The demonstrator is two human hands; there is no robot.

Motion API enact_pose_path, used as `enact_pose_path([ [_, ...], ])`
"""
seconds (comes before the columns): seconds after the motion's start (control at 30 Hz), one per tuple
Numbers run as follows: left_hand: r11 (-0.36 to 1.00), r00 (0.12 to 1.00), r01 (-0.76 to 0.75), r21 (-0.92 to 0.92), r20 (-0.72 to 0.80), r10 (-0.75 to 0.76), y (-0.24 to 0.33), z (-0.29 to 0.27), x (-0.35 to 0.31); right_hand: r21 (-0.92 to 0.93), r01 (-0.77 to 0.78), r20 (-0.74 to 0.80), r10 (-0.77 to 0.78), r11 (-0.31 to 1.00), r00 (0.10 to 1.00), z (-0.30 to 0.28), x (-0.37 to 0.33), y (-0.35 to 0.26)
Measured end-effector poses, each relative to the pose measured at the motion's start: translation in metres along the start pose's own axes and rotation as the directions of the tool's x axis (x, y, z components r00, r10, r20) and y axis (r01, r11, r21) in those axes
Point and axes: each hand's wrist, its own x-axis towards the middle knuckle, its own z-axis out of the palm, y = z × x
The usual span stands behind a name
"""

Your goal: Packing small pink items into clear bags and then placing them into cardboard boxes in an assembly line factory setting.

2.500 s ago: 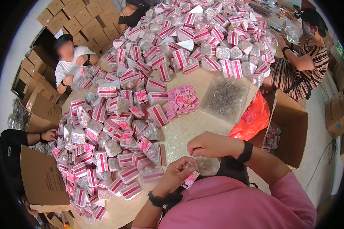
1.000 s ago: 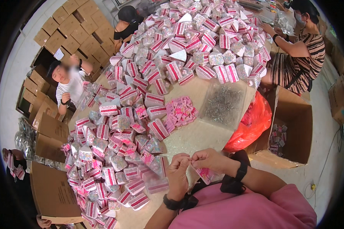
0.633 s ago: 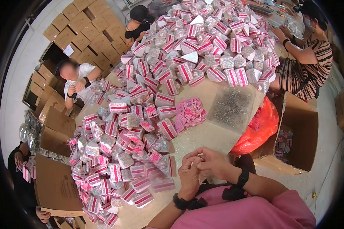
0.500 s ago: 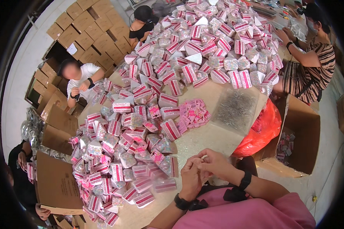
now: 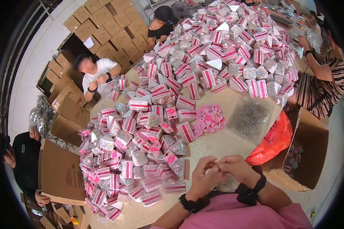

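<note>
Plastic (image 5: 228,184), seemingly; between left grip (image 5: 205,180) and right grip (image 5: 240,170)

A workshop: stacked cartons (image 5: 101,35), heaps of striped packets (image 5: 185,132).

wrapped wedges (image 5: 185,132): glossy clear plastic, glittery sides | cards (image 5: 211,119): smooth paper | thin strands (image 5: 250,116): shiny, seemingly metal, too fine to be sure | bag (image 5: 270,142): crinkled glossy plastic | carton (image 5: 63,171): matt cardboard | shirt (image 5: 237,213): matt cloth | tabletop (image 5: 226,145): smooth, faint sheen
</note>
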Motion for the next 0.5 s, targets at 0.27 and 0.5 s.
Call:
enact_pose_path([
  [0.27, 0.939, 0.868, -0.157, 0.306, 0.496, -0.017, 0.022, -0.029, 0.012, 0.05, -0.141, 0.135, 0.133, 0.989, 0.982, -0.002, -0.009, -0.013],
  [0.5, 0.922, 0.901, -0.199, 0.333, 0.432, 0.038, 0.021, -0.028, 0.003, -0.053, -0.111, 0.106, 0.116, 0.992, 0.988, 0.007, -0.009, -0.014],
])
